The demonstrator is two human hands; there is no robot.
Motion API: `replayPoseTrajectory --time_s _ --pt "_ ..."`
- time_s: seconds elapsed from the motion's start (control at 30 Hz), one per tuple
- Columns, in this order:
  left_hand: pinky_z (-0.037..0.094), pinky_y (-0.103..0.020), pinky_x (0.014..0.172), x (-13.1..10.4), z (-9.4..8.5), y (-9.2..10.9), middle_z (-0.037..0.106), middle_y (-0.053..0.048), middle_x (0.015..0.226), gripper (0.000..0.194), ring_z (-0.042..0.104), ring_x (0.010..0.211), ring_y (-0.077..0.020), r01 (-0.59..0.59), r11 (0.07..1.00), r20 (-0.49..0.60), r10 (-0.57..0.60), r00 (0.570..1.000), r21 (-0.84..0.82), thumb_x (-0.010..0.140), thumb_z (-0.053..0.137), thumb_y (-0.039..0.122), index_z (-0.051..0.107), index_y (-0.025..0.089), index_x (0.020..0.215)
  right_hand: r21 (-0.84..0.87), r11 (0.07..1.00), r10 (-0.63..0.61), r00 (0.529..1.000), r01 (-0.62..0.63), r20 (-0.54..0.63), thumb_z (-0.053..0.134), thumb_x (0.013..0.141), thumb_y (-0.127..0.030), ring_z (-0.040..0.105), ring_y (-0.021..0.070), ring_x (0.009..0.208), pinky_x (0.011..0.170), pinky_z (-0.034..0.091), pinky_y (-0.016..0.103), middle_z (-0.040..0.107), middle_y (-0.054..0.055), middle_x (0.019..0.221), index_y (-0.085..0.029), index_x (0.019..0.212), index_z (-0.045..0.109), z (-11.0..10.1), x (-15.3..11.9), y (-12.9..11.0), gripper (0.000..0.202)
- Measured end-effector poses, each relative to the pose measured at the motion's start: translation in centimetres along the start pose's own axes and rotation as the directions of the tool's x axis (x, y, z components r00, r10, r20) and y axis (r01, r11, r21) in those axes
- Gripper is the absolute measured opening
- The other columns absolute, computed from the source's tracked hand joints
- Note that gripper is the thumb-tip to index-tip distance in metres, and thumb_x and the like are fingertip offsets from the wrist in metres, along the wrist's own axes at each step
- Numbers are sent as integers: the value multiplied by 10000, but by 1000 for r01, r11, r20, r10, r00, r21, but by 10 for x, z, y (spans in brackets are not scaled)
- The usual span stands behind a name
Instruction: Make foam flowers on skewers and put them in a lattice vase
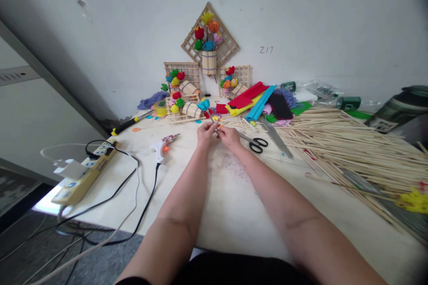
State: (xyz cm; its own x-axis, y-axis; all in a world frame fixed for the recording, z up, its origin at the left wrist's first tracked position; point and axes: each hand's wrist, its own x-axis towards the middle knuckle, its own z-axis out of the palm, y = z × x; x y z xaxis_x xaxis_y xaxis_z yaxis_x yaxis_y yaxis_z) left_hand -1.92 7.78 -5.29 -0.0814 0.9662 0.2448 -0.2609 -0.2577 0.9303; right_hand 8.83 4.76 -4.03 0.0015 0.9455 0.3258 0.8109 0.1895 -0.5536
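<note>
Both hands meet over the middle of the table. My left hand (207, 135) has its fingers closed on the thin stem of a blue paper flower (203, 105), whose head points up and away. Close against it on the right, my right hand (229, 136) is closed too, its fingertips pinched near the lower end of the stem; a small orange bit shows there, and what exactly they grip is too small to tell. Black-handled scissors (257, 144) lie just right of my right hand. A white glue gun (162, 148) rests on the table to the left.
Stick lattices with flowers (209, 60) stand at the wall. Coloured paper (250, 98) and a phone (281, 107) lie behind the hands. Wooden sticks (337, 142) cover the right side, near a dark bottle (397, 109). A power strip (83, 180) and cables are at the left.
</note>
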Motion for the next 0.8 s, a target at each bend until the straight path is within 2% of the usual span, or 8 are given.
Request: replayPoseTrajectory --time_s 0.1,0.23,0.33,0.43,0.57,0.7,0.8 --pt "429 -218 550 -1 0 0 648 -26 652 329 553 588 -102 11 1000 21 -11 1000 7 578 719 426 655 122 686 20 1000 -1 1000 0 14 435 834 -330 627 154 738 630 396 233 709 9 745 -228 793 685 -1 -1 -1 272" --pt "433 -224 536 -1 0 2 652 -30 653 306 552 563 -102 34 998 -28 -36 999 -53 564 732 404 611 128 617 -45 999 -30 999 31 22 409 852 -370 629 168 775 651 400 242 710 28 804 -237 850 687 -1 -3 -4 309" --pt "415 -217 493 -2 1 2 635 -21 603 296 525 506 -89 35 998 -24 -36 999 -56 550 745 380 597 127 597 -66 997 -48 999 49 15 447 827 -396 633 182 769 639 396 250 709 27 787 -237 836 690 -1 -4 -5 291" --pt "406 -217 469 -3 1 1 628 -20 601 296 518 496 -90 34 998 19 -33 999 -55 561 740 383 616 122 620 -9 1000 -20 1000 20 17 447 824 -352 633 167 732 613 390 238 709 14 739 -225 790 686 -1 -2 -3 273" --pt "391 -225 437 -4 1 1 602 -9 578 320 490 469 -89 41 998 97 -35 995 -57 597 712 417 649 116 684 62 998 -5 998 1 56 412 843 -316 631 147 701 597 392 224 713 7 739 -221 835 680 -1 -1 -2 284" --pt "390 -220 452 -3 1 0 594 -2 572 305 492 474 -85 30 998 28 -29 999 -59 565 737 395 612 125 631 51 999 5 1000 -6 21 448 830 -341 633 152 719 613 399 225 715 15 764 -222 902 671 -1 -1 -3 263" --pt "395 -216 473 -2 0 -2 584 2 560 297 501 491 -83 23 998 48 -20 999 -63 561 743 379 605 122 618 69 998 15 1000 -15 0 461 825 -307 631 149 696 608 397 223 711 15 733 -209 842 676 -1 -2 -3 237"
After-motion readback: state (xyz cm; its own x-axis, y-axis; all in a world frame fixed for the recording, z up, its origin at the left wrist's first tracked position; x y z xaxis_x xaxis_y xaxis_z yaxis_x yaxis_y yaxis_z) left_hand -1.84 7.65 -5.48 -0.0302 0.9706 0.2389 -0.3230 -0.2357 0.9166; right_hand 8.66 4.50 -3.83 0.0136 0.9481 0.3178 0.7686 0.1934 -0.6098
